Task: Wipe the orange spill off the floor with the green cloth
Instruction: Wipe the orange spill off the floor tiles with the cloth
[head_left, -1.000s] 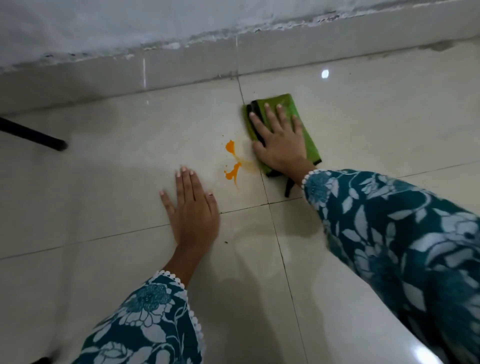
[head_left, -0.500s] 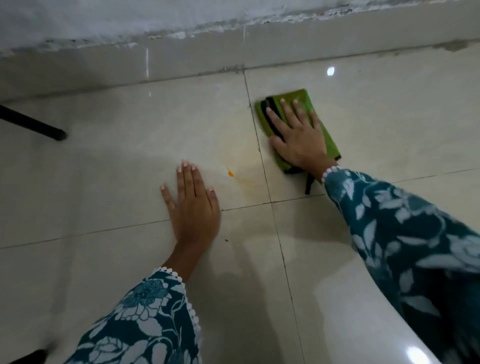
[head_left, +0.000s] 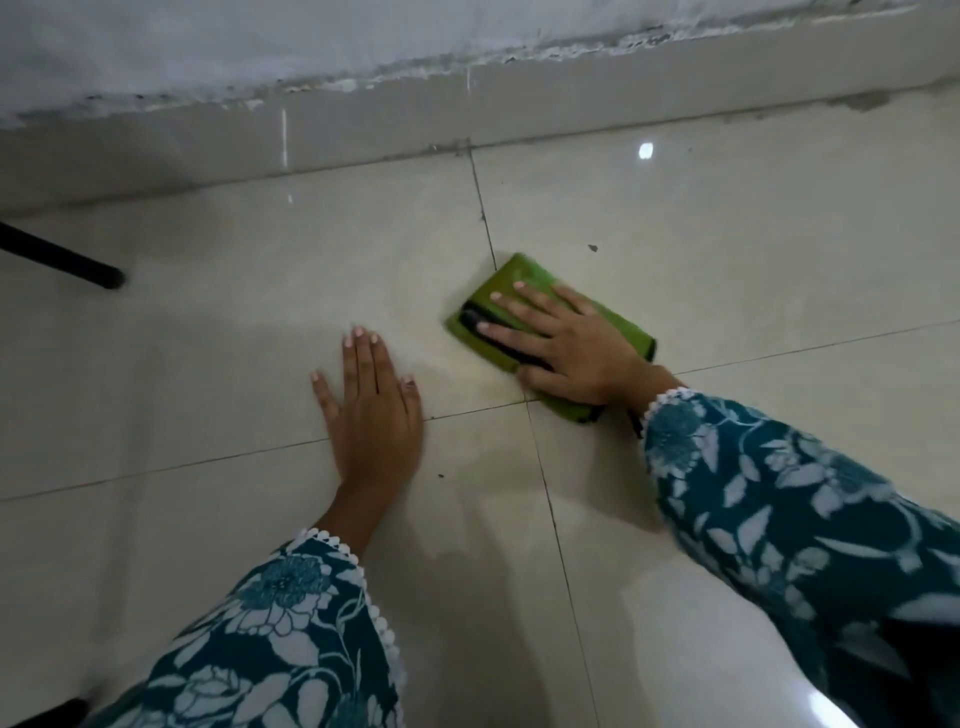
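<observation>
A folded green cloth (head_left: 514, 278) with a black strip lies flat on the glossy beige floor tile (head_left: 260, 291), across the tile joint. My right hand (head_left: 574, 351) presses on it with fingers spread, covering most of it. My left hand (head_left: 371, 410) rests flat on the floor to the cloth's left, fingers together, holding nothing. No orange liquid shows; only a faint yellowish smear (head_left: 470, 371) lies between the hands.
A tiled skirting and rough white wall (head_left: 363, 57) run along the far side. A black furniture leg (head_left: 67, 260) reaches in from the left edge. A small dark speck (head_left: 592, 248) lies beyond the cloth. Both sleeves are teal with a floral print.
The right hand has dragged the cloth toward me and to the left over the spill spot. The orange marks seen a second ago are gone. The left hand stayed planted.
</observation>
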